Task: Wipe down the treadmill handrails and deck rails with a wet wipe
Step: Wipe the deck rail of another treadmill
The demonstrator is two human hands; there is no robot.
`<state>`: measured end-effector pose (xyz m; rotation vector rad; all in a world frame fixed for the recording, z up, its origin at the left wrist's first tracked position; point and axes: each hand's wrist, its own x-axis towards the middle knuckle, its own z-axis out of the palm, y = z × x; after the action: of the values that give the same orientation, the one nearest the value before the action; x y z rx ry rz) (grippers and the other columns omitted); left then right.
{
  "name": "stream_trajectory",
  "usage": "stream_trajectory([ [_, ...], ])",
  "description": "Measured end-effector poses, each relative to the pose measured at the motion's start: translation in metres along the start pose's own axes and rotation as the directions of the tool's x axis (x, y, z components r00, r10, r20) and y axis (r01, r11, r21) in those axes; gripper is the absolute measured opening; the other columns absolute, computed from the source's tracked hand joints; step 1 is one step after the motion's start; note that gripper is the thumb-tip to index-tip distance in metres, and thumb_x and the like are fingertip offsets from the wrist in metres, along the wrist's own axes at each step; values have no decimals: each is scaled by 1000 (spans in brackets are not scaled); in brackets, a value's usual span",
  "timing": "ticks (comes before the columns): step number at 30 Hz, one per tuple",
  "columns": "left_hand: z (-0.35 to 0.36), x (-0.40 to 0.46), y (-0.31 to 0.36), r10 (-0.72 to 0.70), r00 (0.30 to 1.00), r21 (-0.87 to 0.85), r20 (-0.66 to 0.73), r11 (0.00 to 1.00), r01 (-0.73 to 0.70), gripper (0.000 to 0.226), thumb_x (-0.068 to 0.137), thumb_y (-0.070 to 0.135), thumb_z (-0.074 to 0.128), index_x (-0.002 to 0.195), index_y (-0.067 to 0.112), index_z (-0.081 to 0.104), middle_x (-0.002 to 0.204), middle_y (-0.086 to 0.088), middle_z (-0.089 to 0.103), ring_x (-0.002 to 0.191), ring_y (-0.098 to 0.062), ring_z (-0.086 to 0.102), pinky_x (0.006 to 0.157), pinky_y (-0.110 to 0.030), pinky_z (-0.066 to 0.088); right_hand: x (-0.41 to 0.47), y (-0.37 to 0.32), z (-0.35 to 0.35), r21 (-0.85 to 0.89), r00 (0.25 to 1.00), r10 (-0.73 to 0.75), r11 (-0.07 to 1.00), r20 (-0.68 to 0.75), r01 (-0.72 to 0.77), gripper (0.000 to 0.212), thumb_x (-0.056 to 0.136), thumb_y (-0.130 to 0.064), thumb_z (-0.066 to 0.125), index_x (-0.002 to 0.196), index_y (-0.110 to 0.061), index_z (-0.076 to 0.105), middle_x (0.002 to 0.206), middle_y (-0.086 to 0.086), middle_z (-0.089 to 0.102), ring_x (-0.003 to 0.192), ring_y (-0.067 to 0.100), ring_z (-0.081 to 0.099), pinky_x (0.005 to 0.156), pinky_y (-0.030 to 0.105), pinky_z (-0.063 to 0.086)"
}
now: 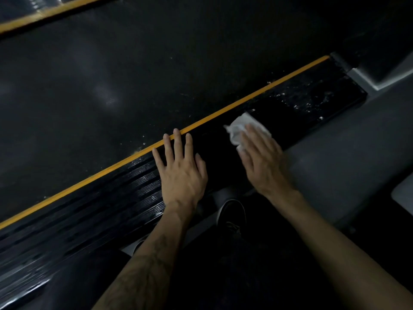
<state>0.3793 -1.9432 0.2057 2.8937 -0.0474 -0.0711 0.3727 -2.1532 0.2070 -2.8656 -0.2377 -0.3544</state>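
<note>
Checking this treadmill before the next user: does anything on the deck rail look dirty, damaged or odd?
Yes. White specks dot the deck rail just beyond the wet wipe under the right hand, towards the rail's far end. They look like residue, not damage. The left hand rests flat.

White wipe [244,128], yellow-edged black deck rail [290,104]
</note>
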Motion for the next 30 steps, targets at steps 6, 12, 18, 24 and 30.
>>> stream_trajectory([
  [6,1,0,0,4,1000,5,8,1000,-5,66,104,46,9,164,21,14,173,-5,-3,158,-27,-12,127,-57,-4,-25,-43,14,65,995,-100,993,7,99,53,106,-35,43,149,-5,50,160,16,40,151,30,35,121,50,33],
  [12,1,0,1,0,1000,8,-6,1000,0,63,105,45,12,164,21,16,173,-6,1,159,-28,-9,127,-57,-3,-8,1,-1,4,997,72,997,-40,-72,50,108,-29,38,150,-3,47,160,16,39,150,31,36,118,52,36],
  [18,-1,1,1,2,1000,7,12,1000,-2,64,105,45,9,164,21,14,173,-6,-2,159,-27,-11,127,-57,-3,-36,-37,14,75,987,-160,984,11,159,53,106,-33,43,150,-3,48,160,17,39,151,31,35,121,50,33],
  [24,-1,1,3,-2,1000,23,0,1000,2,66,104,46,8,164,20,16,173,-7,1,159,-28,-8,127,-57,-2,-19,-19,5,44,988,143,989,-50,-140,54,108,-32,37,151,0,45,162,18,35,153,32,30,122,51,31],
  [30,-1,2,2,1,1000,-3,12,1000,-1,66,104,46,8,164,20,14,173,-6,-2,159,-27,-11,127,-57,-3,-38,-33,19,69,973,-229,970,-32,231,51,106,-27,44,149,0,48,159,18,40,150,32,35,121,49,33],
])
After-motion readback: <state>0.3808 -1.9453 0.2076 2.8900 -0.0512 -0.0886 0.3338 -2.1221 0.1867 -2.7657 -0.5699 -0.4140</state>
